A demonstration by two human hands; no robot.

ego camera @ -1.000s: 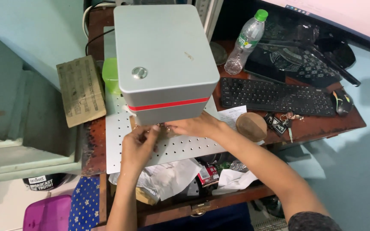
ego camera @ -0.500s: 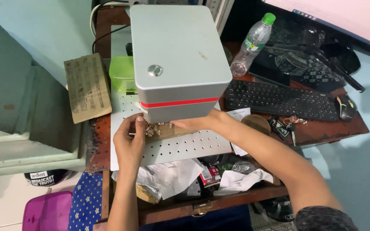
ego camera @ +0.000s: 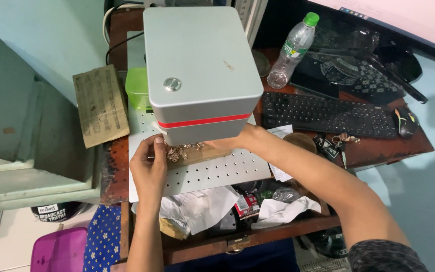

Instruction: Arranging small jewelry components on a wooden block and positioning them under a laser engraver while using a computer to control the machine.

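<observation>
A grey box-shaped machine [ego camera: 197, 65] with a red stripe and a round button stands over a white perforated plate [ego camera: 217, 174]. Under its front edge lies a small wooden slab [ego camera: 197, 152] carrying several small gold-coloured pieces [ego camera: 179, 150]. My left hand [ego camera: 148, 168] rests at the slab's left end, its thumb up against the pieces. My right hand [ego camera: 235, 142] reaches under the machine's front and touches the slab's right end; its fingers are partly hidden by the machine.
A black keyboard [ego camera: 328, 115], a mouse [ego camera: 406, 123] and a clear bottle [ego camera: 292, 50] with a green cap lie to the right. A worn wooden block [ego camera: 99, 106] and a green box [ego camera: 138, 88] sit left. Crumpled paper [ego camera: 197, 209] fills the open drawer below.
The view has shifted and closed in on the machine. Both hands have stayed at the slab under the machine, the left hand moving slightly left along it.
</observation>
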